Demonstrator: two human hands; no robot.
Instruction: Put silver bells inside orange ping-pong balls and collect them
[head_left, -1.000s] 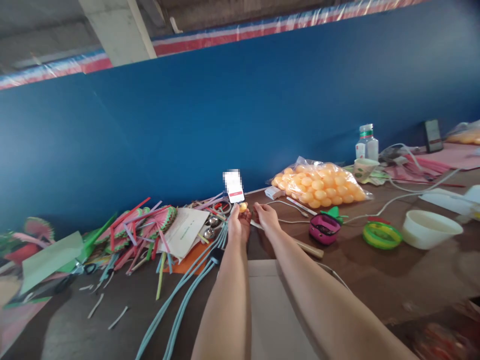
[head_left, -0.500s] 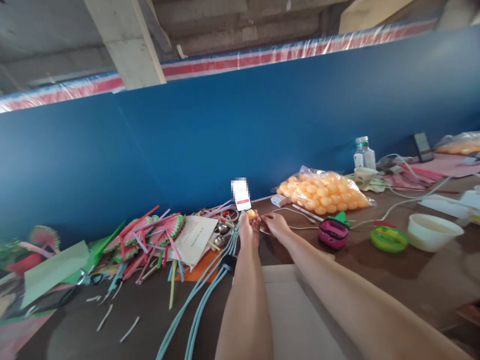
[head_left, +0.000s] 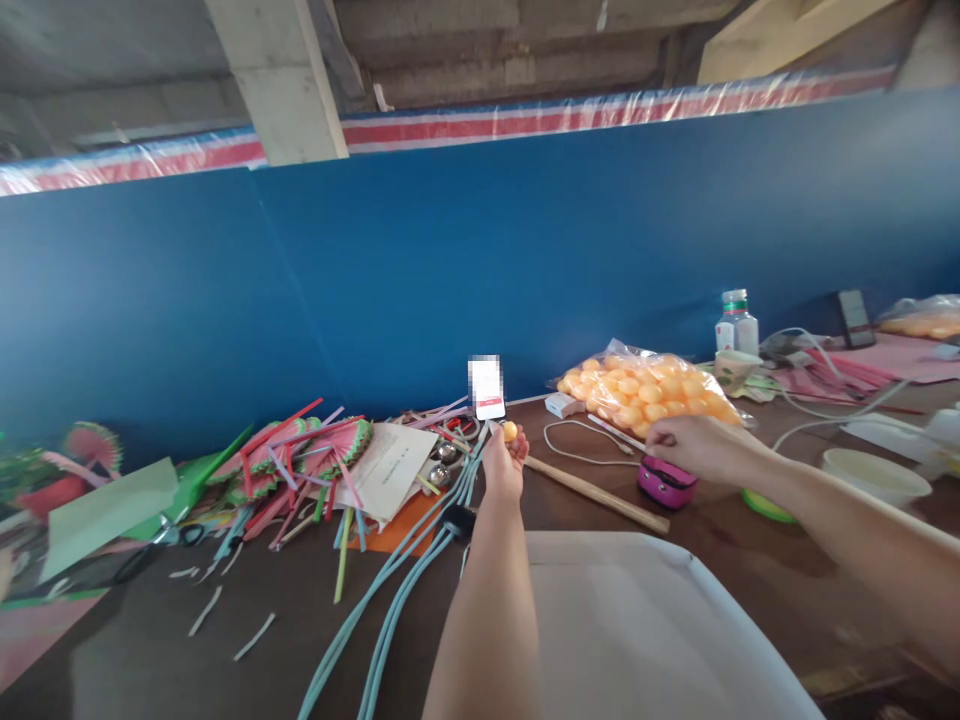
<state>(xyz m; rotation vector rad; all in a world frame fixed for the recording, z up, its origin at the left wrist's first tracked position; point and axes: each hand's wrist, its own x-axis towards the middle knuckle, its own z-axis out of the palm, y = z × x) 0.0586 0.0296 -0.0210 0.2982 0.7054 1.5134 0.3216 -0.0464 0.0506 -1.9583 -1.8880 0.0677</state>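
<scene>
My left hand (head_left: 504,465) is at the centre, fingers curled up around a small orange ball (head_left: 510,431). The ball's top shows between the thumb and fingers. Over to the right, my right hand (head_left: 686,446) is at the top of a small purple pouch (head_left: 664,486), its fingers drawn together and pointing down. Whatever those fingertips grip is hidden. A clear bag of orange balls (head_left: 630,385) lies just behind that hand. Between my hands a wooden stick (head_left: 600,494) rests slanted on the table.
A lit phone (head_left: 490,408) stands behind my left hand. Pale blue cords (head_left: 409,590), paper strips and folded paper fans (head_left: 330,450) crowd the left. A white tray (head_left: 645,620) lies in front. To the right are a white bowl (head_left: 874,477), a plastic bottle (head_left: 736,325) and cables.
My right hand has moved from beside my left hand rightwards to the purple pouch, uncovering the wooden stick and covering the green piece by the pouch. My left hand keeps the ball.
</scene>
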